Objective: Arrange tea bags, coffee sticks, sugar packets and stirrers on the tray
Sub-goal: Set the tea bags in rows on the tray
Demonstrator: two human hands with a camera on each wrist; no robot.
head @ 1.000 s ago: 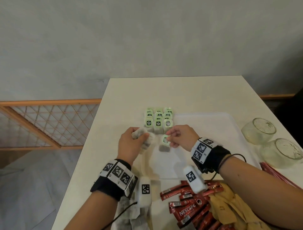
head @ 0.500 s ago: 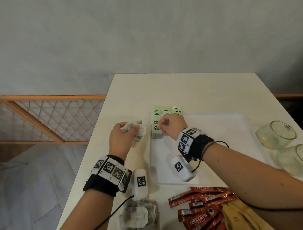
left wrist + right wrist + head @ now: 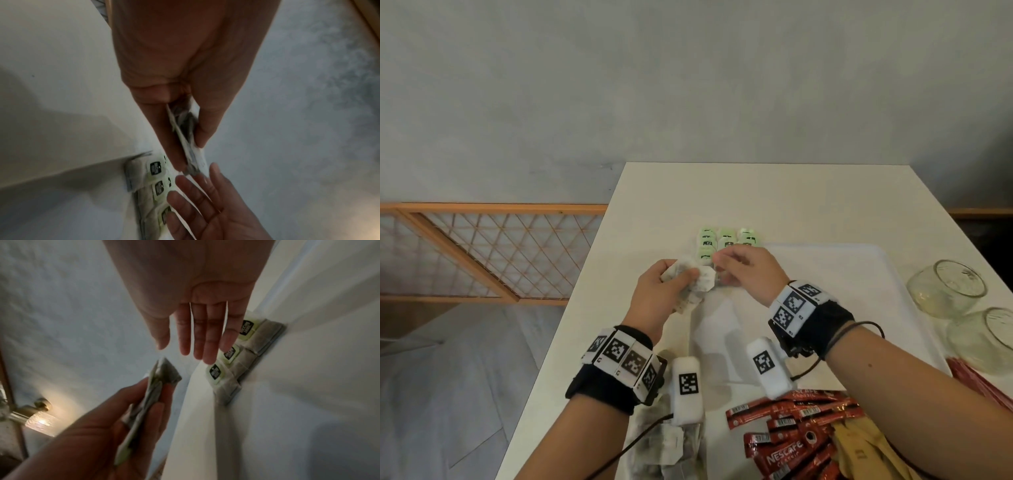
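Several tea bags with green tags [image 3: 726, 240] lie in rows at the far left corner of the white tray [image 3: 859, 274]; they also show in the wrist views [image 3: 156, 178] [image 3: 230, 353]. My left hand [image 3: 681, 277] hovers just left of them and grips a bunch of tea bags [image 3: 697, 282] between thumb and fingers [image 3: 189, 146] [image 3: 156, 386]. My right hand [image 3: 722, 263] is over the rows, right beside that bunch. Its fingers [image 3: 193, 337] are straight and hold nothing, with the tips close to the bunch [image 3: 201, 186].
Near the table's front edge lie loose tea bags [image 3: 664, 445], red coffee sticks [image 3: 791, 442] and brown packets [image 3: 859, 445]. Two glass bowls [image 3: 948, 287] [image 3: 986, 339] and thin red sticks [image 3: 983, 380] sit right of the tray. A wooden lattice rail [image 3: 482, 253] stands beyond the table's left edge.
My right hand carried one tea bag to the rows, let it go there, and has come back empty beside the left hand's bunch. The left hand has kept its grip.
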